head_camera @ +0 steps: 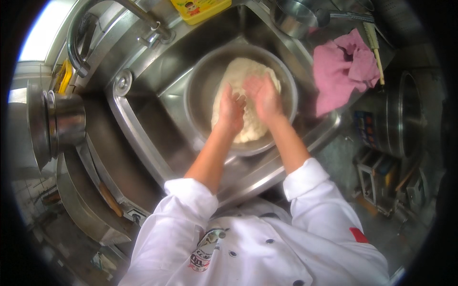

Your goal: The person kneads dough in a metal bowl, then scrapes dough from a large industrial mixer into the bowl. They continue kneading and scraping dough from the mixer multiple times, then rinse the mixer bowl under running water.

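Note:
A large pale mass of dough (247, 68) lies in a round metal basin (200, 89), which sits in a stainless steel sink (146, 121). My left hand (232, 111) is over the left part of the dough, thumb extended and fingers loosely curled. Just right of it, my right hand (264, 98) is over the dough with its fingers stretched out and slightly blurred. Neither hand grasps anything. Whether the palms touch the dough or hover just above it, I cannot tell.
A curved faucet (77, 57) rises behind the sink at the left. Pink cloth (336, 71) drapes over the right ledge, near a metal pot (293, 18) and a brush (374, 50). A yellow container (200, 9) stands at the back; stacked metal pots (68, 114) are left.

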Tool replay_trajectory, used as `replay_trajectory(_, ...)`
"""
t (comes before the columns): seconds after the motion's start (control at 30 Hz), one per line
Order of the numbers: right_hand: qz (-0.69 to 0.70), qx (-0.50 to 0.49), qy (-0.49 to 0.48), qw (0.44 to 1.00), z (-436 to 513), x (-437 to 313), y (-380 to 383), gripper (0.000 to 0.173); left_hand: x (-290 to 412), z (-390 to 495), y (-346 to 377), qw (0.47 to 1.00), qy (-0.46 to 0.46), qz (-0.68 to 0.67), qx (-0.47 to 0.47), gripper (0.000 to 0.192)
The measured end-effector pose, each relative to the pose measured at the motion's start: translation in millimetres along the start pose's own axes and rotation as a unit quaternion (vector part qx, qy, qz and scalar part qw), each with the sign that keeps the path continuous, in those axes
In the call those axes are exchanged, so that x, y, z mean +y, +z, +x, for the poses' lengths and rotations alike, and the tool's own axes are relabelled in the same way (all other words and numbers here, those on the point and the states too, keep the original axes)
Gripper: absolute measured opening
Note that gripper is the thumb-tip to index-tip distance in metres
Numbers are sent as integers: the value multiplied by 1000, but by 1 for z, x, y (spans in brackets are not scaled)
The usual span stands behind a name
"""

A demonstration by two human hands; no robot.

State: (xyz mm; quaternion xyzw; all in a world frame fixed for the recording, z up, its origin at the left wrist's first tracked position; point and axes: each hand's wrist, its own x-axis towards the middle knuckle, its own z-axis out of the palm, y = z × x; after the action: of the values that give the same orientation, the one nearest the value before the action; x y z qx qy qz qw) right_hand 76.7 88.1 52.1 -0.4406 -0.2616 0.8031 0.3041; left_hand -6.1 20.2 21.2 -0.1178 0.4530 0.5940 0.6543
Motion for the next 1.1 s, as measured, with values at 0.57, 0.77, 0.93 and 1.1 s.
replay_trajectory(0.57, -230, -174, -57, 956, -59, 28, -2, 66, -7, 29, -5, 984, 31, 134, 112, 17)
replay_trajectory(0.77, -160, -184, -9, 970, -76, 34, -4, 73, -10, 28, -13, 979, 37, 192, 59, 32)
replay_trajectory(0.93, -185, -135, -29, 973, -74, 38, 8, 59, -10, -11, 3, 973, 124, 191, 45, 58)
replay_trajectory(1.1, -88, -154, 26, 984, -44, 32, 8, 68, -13, -45, 17, 987, 32, 155, 12, 68)
